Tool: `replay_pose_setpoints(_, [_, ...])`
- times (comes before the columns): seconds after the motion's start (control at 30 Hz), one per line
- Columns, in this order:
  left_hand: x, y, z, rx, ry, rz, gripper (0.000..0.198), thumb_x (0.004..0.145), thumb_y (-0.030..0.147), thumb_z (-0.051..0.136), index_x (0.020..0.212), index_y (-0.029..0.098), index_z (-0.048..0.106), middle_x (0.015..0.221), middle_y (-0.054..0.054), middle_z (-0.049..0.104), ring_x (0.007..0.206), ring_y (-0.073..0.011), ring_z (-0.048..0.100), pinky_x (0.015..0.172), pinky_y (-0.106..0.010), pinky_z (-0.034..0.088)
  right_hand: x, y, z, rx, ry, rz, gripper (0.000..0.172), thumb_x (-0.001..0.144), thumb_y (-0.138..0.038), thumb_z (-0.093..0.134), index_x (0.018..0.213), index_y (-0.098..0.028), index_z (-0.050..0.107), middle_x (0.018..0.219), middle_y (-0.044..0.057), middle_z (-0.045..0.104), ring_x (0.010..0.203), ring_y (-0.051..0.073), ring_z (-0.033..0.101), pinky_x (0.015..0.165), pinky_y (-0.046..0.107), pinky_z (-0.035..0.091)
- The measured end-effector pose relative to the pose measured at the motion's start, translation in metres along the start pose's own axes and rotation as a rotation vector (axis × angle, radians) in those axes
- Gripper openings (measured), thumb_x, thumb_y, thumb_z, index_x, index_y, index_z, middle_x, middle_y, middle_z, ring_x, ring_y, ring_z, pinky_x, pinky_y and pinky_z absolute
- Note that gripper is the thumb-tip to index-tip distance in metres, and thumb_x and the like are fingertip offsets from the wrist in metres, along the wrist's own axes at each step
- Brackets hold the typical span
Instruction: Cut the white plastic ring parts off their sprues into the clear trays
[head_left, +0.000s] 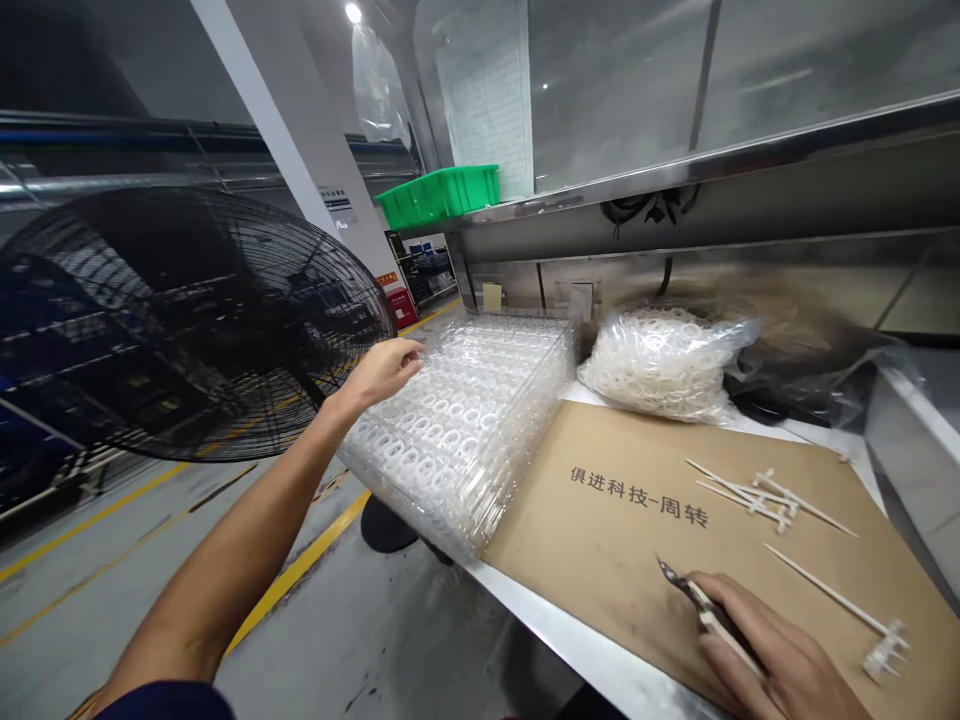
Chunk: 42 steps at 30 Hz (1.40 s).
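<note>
My left hand (384, 372) is over the left side of a stack of clear plastic trays (517, 440). Its fingers are loosely bent and look apart, with nothing visible between them. White plastic rings (442, 435) sit in rows in the top tray. At the lower right, my right hand (780, 650) is closed around nippers (701, 597) with pale handles, their metal tip pointing up and left above a brown cardboard sheet (607, 550). Several white plastic sprues (776, 495) lie beyond that hand, and another sprue (832, 590) with a branched end lies beside it.
A clear bag of white rings (660, 365) stands behind the cardboard, right of the trays. A large black fan (202, 320) stands at the left. A green bin (442, 195) rests on the metal shelf (720, 165) above the bench. Crumpled clear plastic (832, 375) lies at the back right.
</note>
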<state>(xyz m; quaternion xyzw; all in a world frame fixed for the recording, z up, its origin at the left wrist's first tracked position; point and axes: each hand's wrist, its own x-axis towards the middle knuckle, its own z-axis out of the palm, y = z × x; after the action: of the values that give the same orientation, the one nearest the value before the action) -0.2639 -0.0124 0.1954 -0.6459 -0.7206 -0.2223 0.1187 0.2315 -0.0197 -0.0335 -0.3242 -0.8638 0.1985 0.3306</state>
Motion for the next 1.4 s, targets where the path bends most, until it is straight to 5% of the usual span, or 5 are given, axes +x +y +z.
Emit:
replay_pose_setpoints(0.3, [-0.134, 0.180, 0.037, -0.221, 0.073, 0.615, 0.033, 0.093, 0.034, 0.060, 0.125, 0.028, 0.063, 0.113, -0.003, 0.070, 0.097, -0.0235, 0.066, 0.089, -0.036, 0.051, 0.021, -0.039, -0.016, -0.152, -0.210, -0.241, 0.030, 0.096, -0.039, 0.045, 0.109, -0.014, 0.056, 0.086, 0.010, 0.066, 0.075, 0.023, 0.062, 0.068, 0.034, 0.051])
replay_pose_setpoints(0.57, [-0.077, 0.309, 0.140, -0.495, -0.596, 0.692, 0.024, 0.094, 0.036, 0.054, 0.098, 0.020, 0.071, 0.089, -0.005, 0.073, 0.080, -0.0202, 0.067, 0.071, -0.029, 0.049, 0.016, -0.034, -0.007, -0.244, -0.286, -0.346, 0.040, 0.089, -0.050, 0.056, 0.108, -0.015, 0.060, 0.092, 0.010, 0.070, 0.083, 0.025, 0.064, 0.076, 0.036, 0.050])
replay_pose_setpoints(0.8, [-0.088, 0.376, 0.205, -0.404, -0.743, 0.654, 0.030, 0.084, 0.044, 0.061, 0.076, 0.016, 0.072, 0.071, -0.009, 0.070, 0.062, -0.0209, 0.061, 0.057, -0.029, 0.039, 0.015, -0.037, -0.002, -0.285, -0.307, -0.407, 0.044, 0.091, -0.055, 0.052, 0.097, -0.014, 0.064, 0.088, 0.012, 0.072, 0.078, 0.025, 0.066, 0.071, 0.036, 0.049])
replay_pose_setpoints(1.0, [-0.088, 0.367, 0.199, -0.457, -0.734, 0.646, 0.023, 0.090, 0.032, 0.053, 0.078, 0.018, 0.067, 0.072, -0.003, 0.067, 0.062, -0.0164, 0.057, 0.059, -0.028, 0.038, 0.015, -0.038, -0.004, -0.289, -0.295, -0.407, 0.046, 0.092, -0.057, 0.048, 0.098, -0.014, 0.063, 0.088, 0.010, 0.072, 0.076, 0.024, 0.064, 0.069, 0.035, 0.049])
replay_pose_setpoints(1.4, [-0.100, 0.232, 0.187, -0.291, -0.529, 0.441, 0.018, 0.092, 0.030, 0.058, 0.108, 0.021, 0.058, 0.105, -0.006, 0.066, 0.097, -0.0237, 0.063, 0.086, -0.035, 0.048, 0.015, -0.042, -0.012, -0.241, -0.257, -0.323, 0.038, 0.094, -0.051, 0.047, 0.098, -0.016, 0.061, 0.085, 0.008, 0.066, 0.073, 0.022, 0.059, 0.067, 0.033, 0.047])
